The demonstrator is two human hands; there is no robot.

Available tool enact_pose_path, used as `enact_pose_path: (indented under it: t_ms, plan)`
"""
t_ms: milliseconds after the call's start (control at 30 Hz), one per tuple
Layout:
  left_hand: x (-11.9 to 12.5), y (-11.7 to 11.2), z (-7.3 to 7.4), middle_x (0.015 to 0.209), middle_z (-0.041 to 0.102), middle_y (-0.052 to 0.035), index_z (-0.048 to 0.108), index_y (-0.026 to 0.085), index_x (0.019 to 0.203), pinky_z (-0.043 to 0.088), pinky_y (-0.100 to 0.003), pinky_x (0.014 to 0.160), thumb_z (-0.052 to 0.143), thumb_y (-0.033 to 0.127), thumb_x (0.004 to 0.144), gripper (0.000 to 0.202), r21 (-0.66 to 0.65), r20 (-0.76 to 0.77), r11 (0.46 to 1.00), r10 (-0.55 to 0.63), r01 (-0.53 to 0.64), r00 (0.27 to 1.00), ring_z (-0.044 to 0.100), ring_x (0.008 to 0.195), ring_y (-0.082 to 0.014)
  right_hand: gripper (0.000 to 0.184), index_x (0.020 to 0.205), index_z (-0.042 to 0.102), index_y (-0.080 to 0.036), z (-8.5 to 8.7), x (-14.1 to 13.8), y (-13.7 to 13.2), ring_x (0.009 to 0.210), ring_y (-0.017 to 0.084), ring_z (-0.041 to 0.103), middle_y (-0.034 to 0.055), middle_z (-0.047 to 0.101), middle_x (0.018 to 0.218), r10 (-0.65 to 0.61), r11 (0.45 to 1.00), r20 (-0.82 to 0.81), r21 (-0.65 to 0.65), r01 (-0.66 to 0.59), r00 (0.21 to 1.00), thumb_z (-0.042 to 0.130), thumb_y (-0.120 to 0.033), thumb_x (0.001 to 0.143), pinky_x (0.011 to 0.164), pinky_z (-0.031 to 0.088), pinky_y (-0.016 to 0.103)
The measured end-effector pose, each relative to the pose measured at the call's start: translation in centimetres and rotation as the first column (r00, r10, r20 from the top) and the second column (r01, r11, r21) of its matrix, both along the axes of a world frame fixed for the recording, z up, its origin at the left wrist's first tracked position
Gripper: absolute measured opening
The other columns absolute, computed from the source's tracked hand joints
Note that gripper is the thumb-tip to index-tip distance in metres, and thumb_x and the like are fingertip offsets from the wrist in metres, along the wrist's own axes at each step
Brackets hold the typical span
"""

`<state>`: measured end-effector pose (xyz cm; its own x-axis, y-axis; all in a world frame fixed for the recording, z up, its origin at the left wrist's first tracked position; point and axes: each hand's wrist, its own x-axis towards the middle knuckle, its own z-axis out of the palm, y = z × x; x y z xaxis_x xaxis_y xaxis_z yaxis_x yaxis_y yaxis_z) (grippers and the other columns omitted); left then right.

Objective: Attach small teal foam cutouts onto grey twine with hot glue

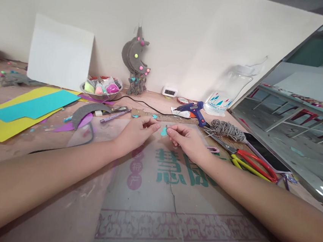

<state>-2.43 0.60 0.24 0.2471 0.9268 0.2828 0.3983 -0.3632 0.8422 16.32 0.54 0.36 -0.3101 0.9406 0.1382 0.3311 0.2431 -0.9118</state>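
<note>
Both my hands rest on a clear plastic sheet (171,198) that lies over printed cardboard. My right hand (187,138) pinches a small teal paper piece (164,131) between thumb and fingertips. My left hand (137,131) is curled, its fingertips almost touching the right hand's, just left of the teal piece. Whether the left fingers hold anything is hidden.
A blue glue gun (193,109) and grey yarn (225,129) lie beyond my right hand, red and yellow scissors (253,164) to its right. Yellow and teal paper sheets (22,111) lie at left. A bowl of pompoms (101,89), a grey moon craft (136,59) and a plastic jar (227,93) stand near the wall.
</note>
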Motion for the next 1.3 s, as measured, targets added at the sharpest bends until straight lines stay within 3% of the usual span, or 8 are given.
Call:
enact_pose_path:
  t_ms: [100,233,400,533,667,967,1133,1300]
  plan:
    - [-0.04,-0.06,-0.10,0.076,0.064,-0.0007,0.063,0.016,0.076,0.041,-0.024,0.066,0.043,0.039,0.087,0.032,0.018,-0.071,0.997,-0.077,0.079,0.994,0.055,0.073,-0.0141,0.029,0.070,0.057,-0.016,-0.01,0.01,0.03,0.049,0.008,0.038,-0.0040,0.046,0.057,-0.017,1.000,-0.017,-0.004,0.017,1.000,0.059,-0.044,0.078,0.047,0.030,0.022]
    - [0.03,-0.27,0.00,0.073,0.063,0.0005,0.065,0.017,0.078,0.037,-0.024,0.058,0.048,0.040,0.083,0.029,-0.023,-0.107,0.987,-0.160,0.158,0.981,0.051,0.062,-0.0120,0.030,0.067,0.055,-0.016,0.11,-0.05,-0.05,0.050,0.008,0.038,-0.0037,0.046,0.056,-0.013,1.000,-0.009,-0.023,0.013,1.000,0.059,-0.044,0.078,0.048,0.031,0.022]
    - [0.10,-0.23,0.09,0.069,0.058,0.0012,0.059,0.016,0.075,0.037,-0.024,0.060,0.044,0.035,0.085,0.027,0.006,-0.070,0.995,-0.097,0.097,0.993,0.048,0.064,-0.0115,0.029,0.076,0.058,-0.016,-0.06,-0.02,0.07,0.052,0.009,0.042,-0.0021,0.049,0.060,0.000,1.000,-0.051,-0.026,-0.001,0.999,0.053,-0.044,0.083,0.048,0.033,0.022]
    - [0.16,-0.25,0.08,0.063,0.053,0.0030,0.055,0.016,0.071,0.034,-0.023,0.054,0.046,0.037,0.084,0.026,-0.020,-0.065,0.994,-0.109,0.108,0.992,0.043,0.056,-0.0097,0.023,0.086,0.053,-0.019,-0.29,0.08,0.16,0.049,0.007,0.041,-0.0039,0.050,0.065,-0.059,0.998,-0.151,0.029,0.064,0.987,0.060,-0.040,0.079,0.045,0.033,0.022]
    - [0.22,-0.45,0.18,0.065,0.056,0.0024,0.058,0.016,0.072,0.033,-0.022,0.050,0.049,0.038,0.082,0.025,-0.078,-0.058,0.990,-0.119,0.114,0.991,0.043,0.051,-0.0089,0.025,0.102,0.055,-0.020,-0.14,0.05,0.06,0.049,0.009,0.043,-0.0048,0.052,0.058,0.018,0.999,-0.129,0.037,-0.013,0.991,0.056,-0.036,0.082,0.049,0.036,0.024]
    - [0.15,-0.25,0.27,0.071,0.059,0.0009,0.060,0.017,0.075,0.039,-0.024,0.060,0.046,0.039,0.084,0.027,-0.014,-0.040,0.997,-0.081,0.080,0.996,0.051,0.065,-0.0123,0.026,0.081,0.060,-0.016,-0.05,-0.08,-0.10,0.054,0.009,0.045,-0.0004,0.059,0.064,0.032,0.999,0.027,-0.032,-0.031,0.999,0.057,-0.042,0.080,0.052,0.037,0.023]
    - [0.16,-0.50,0.47,0.065,0.057,0.0018,0.061,0.018,0.074,0.035,-0.024,0.052,0.047,0.038,0.083,0.027,-0.055,-0.055,0.992,-0.116,0.113,0.992,0.045,0.055,-0.0102,0.026,0.074,0.057,-0.015,0.15,-0.06,-0.23,0.054,0.008,0.044,0.0003,0.059,0.065,0.054,0.998,0.018,-0.031,-0.053,0.998,0.055,-0.040,0.082,0.053,0.036,0.023]
    - [0.11,-0.50,0.42,0.061,0.054,0.0020,0.059,0.018,0.072,0.035,-0.024,0.050,0.048,0.039,0.081,0.026,-0.070,-0.047,0.995,-0.076,0.073,0.996,0.045,0.054,-0.0110,0.023,0.091,0.053,-0.018,0.04,-0.12,-0.20,0.055,0.009,0.048,-0.0006,0.060,0.072,0.024,1.000,-0.102,0.023,-0.022,0.994,0.058,-0.038,0.081,0.053,0.039,0.023]
